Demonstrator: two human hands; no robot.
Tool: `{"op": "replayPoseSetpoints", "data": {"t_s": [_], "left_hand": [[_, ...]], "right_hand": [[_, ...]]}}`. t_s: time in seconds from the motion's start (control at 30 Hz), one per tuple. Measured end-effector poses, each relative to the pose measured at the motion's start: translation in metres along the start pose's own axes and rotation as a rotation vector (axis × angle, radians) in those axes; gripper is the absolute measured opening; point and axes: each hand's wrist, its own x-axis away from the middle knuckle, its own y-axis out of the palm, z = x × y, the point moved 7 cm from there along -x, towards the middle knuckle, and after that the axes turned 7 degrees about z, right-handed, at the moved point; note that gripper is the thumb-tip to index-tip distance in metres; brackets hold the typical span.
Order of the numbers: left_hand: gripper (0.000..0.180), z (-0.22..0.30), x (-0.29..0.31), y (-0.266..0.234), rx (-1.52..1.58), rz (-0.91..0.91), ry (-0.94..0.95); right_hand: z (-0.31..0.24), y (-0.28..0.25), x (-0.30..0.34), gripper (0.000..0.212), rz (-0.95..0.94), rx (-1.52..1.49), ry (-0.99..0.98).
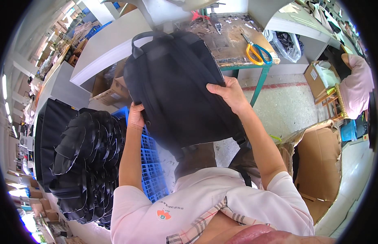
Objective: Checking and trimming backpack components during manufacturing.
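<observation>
A black backpack (176,85) hangs in front of me, held up between both hands. My left hand (136,116) grips its left edge low down, fingers wrapped behind the fabric. On the right edge my right hand (229,94) clamps the bag, thumb on the front face. The bag's top handle (150,36) points away from me, and its straps (242,142) dangle below toward my lap.
A tall stack of black bags (87,162) lies at my left on a blue plastic crate (150,158). A worktable (233,40) ahead carries orange-and-blue scissors (257,52). Open cardboard boxes (319,162) stand at my right; another person in pink (358,83) sits far right.
</observation>
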Motion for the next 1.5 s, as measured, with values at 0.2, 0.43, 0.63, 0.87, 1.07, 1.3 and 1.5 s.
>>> {"op": "replayPoseSetpoints", "data": {"t_s": [0.2,0.43,0.63,0.87,1.07,1.3,1.5], "left_hand": [[0.036,0.005,-0.034,0.024,-0.053,-0.052,-0.024],[0.036,0.009,-0.054,0.049,-0.13,-0.044,-0.048],[0.047,0.012,-0.03,0.033,-0.28,-0.045,-0.182],[0.028,0.06,0.023,0.035,-0.698,-0.104,0.302],[0.029,0.126,0.021,0.118,-1.095,-0.609,0.425],[0.024,0.137,-0.005,0.198,-1.433,-0.905,0.526],[0.021,0.143,-0.073,0.217,-1.781,-0.537,0.778]], "right_hand": [[-0.001,-0.018,-0.019,0.025,0.106,-0.059,0.028],[0.0,-0.038,-0.026,0.025,0.17,-0.07,0.036],[0.02,-0.025,-0.007,0.027,0.242,-0.025,-0.015],[0.117,-0.021,0.082,0.021,0.057,0.157,0.179],[-0.039,-0.075,0.061,0.027,0.184,0.751,-0.324],[-0.05,-0.012,-0.028,0.05,0.0,0.591,-0.2],[-0.019,-0.011,-0.043,0.014,0.112,0.038,-0.055]]}}
